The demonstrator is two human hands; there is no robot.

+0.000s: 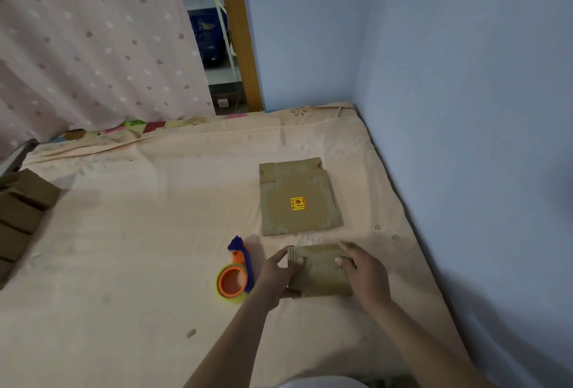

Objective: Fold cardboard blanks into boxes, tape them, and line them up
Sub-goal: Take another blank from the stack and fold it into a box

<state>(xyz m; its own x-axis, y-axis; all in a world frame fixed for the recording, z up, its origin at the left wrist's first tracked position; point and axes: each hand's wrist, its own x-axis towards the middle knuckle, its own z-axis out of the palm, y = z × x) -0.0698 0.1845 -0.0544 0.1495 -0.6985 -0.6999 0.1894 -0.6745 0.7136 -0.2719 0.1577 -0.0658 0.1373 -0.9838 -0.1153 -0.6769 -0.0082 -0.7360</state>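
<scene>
both hands hold a folded cardboard box (319, 269) just above the peach bedsheet (139, 232): the left hand (276, 276) grips its left end with thumb on top, and the right hand (366, 272) has its fingers curled round the right end. a tape dispenser (235, 272) lies just left of it, a flat cardboard blank (297, 198) lies beyond, and finished boxes (21, 214) sit lined up at the far left edge.

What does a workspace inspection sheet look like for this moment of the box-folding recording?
Surface: bed sheet, peach, wrinkled.
Job's things: folded box held between both hands; flat blank with yellow sticker beyond it; tape dispenser left of the box; finished boxes lined up at the left edge.
Clutter: small scrap near the front.
Hands: left hand and right hand grip the box's ends.
Cables: nothing seen.
Surroundings: blue wall, dotted curtain.
</scene>
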